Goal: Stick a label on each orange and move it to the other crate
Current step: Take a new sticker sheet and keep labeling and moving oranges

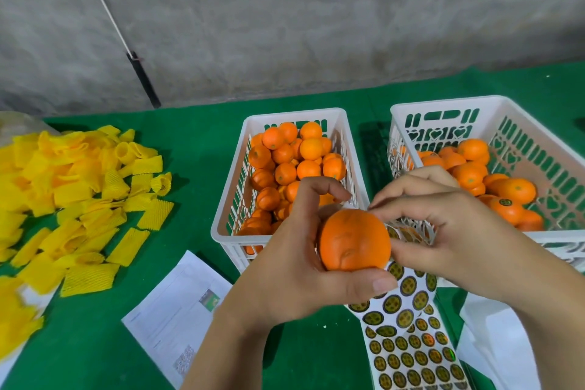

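Note:
My left hand [297, 266] grips an orange [354, 239] in front of the two white crates, thumb under it and fingers curled behind. My right hand [449, 231] reaches in from the right, its fingertips pinched together at the orange's top right edge; whether a label sits between them is too small to tell. The middle crate [228, 218] is heaped with oranges. The right crate [566, 241] holds fewer oranges, one showing a dark round label [505, 201]. A label sheet [408, 348] with several round stickers lies under my hands.
A pile of yellow foam net sleeves [72, 199] covers the left of the green table [196, 149]. A printed paper [177, 310] lies near the front. White sheets [493, 336] sit at the front right. A grey wall stands behind.

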{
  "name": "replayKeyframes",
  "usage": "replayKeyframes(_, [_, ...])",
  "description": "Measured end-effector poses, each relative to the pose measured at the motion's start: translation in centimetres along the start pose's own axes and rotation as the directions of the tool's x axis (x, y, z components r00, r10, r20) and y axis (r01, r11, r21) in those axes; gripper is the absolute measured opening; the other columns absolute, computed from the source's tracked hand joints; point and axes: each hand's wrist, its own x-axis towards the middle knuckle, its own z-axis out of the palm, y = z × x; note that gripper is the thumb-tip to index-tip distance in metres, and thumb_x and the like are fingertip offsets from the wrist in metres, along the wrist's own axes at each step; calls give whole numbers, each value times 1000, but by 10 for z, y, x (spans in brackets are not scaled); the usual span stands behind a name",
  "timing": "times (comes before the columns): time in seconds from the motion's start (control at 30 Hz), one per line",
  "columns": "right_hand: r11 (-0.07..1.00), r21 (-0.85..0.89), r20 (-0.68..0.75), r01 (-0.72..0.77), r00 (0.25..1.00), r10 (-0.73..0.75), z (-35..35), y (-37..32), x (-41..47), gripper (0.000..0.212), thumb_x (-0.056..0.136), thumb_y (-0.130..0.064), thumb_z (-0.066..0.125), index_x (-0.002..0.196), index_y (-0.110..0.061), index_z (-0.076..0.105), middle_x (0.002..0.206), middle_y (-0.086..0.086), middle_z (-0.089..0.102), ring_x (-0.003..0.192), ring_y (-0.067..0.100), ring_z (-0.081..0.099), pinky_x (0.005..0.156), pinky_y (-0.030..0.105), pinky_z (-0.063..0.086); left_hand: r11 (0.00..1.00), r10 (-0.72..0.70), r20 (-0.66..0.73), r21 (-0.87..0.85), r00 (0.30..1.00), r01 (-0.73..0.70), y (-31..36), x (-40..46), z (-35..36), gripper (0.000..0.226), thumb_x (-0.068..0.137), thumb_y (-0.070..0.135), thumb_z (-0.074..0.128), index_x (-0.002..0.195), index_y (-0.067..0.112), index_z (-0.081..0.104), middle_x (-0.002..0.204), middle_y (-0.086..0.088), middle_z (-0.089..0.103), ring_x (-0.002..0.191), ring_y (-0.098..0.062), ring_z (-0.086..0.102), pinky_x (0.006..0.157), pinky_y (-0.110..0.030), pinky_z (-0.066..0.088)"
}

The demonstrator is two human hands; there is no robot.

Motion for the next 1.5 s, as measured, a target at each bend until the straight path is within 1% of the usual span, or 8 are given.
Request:
replayKeyframes(0.3, [999,-42,-24,-1,1000,0,23,15,8,11,97,-29,74,98,-22,82,97,-13,69,102,23,59,87,45,49,984,-86,-4,159,996,86,-7,-6,1,71,73,48,89,126,37,44,116,10,64,95,-20,73,72,-50,62])
replayKeyframes(0.47, [998,11,169,-56,984,53,37,-1,20,30,82,-42,78,110,-47,72,111,-28,65,118,11,51,103,25,37,988,-121,-43,87,992,125,-19,-23,-24,74,70,51,90,127,33,46,114,6,65,94,-25,73,73,-52,63])
replayKeyframes(0.63, [997,-17,0,-75,997,75,74,-38,36,29,86,-41,70,109,-28,81,102,-30,63,106,13,57,95,25,41,987,-113,43,123,993,107,-18,-42,-74,68,74,53,87,126,38,46,119,17,60,97,-15,72,72,-28,62])
replayKeyframes(0.8, [989,51,-64,-142,987,145,92,-61,34,22,93,-35,70,111,-29,81,98,-27,67,105,8,60,93,22,44,992,-108,139,85,984,97,-12,-54,-100,67,78,44,89,128,41,44,122,19,59,101,-13,70,74,-29,62])
replayKeyframes(0.97, [940,270,-113,-210,962,248,90,-57,27,30,99,-8,66,79,-29,75,84,-15,68,92,14,62,85,29,44,982,-75,134,184,988,49,-6,-54,-85,67,74,53,86,125,47,43,121,19,56,104,-12,67,77,-30,62])
replayKeyframes(1.13, [823,505,-409,-260,768,493,74,-48,14,21,98,-13,68,90,-30,79,93,-4,75,88,5,68,78,18,50,954,-91,-7,288,996,89,2,-46,-41,69,69,66,83,122,47,43,115,18,59,96,-10,69,73,-32,61])
replayKeyframes(1.23, [908,399,-498,-127,801,331,54,-48,-6,15,98,-22,71,100,-36,77,90,-9,75,79,9,67,69,18,52,944,-131,-84,295,988,150,2,-40,-14,70,70,68,84,122,42,46,111,16,62,90,-10,71,68,-36,63])
replayKeyframes(1.5, [983,157,-273,91,961,-45,27,-34,-51,16,91,-17,73,104,-12,81,105,0,68,101,17,68,85,30,53,965,-238,-125,79,963,248,7,-32,45,71,61,65,93,119,41,61,102,-3,74,90,-31,70,79,-56,59])
